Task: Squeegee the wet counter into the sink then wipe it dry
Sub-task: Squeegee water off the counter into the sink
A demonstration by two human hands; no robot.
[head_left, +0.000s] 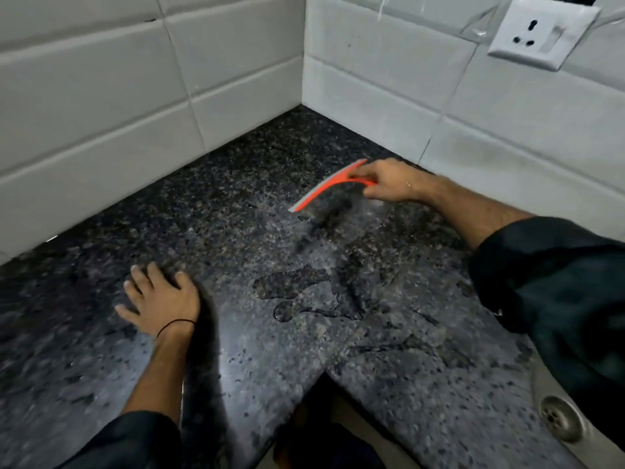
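An orange squeegee [329, 186] with a grey blade rests its edge on the dark speckled granite counter [257, 184], close to the inner corner of the tiled walls. My right hand [389, 181] is shut on its handle. Flat on the counter at the left lies my left hand [160, 299], fingers spread and holding nothing. Pools of water [304, 296] lie on the stone between the two hands. The sink [559, 418] shows only its drain and part of its basin at the lower right, partly hidden by my dark right sleeve.
White tiled walls [118, 96] meet in a corner behind the counter. A white wall socket [541, 32] sits high on the right wall. The L-shaped counter's inner front corner [324, 372] is at the bottom centre, with floor below.
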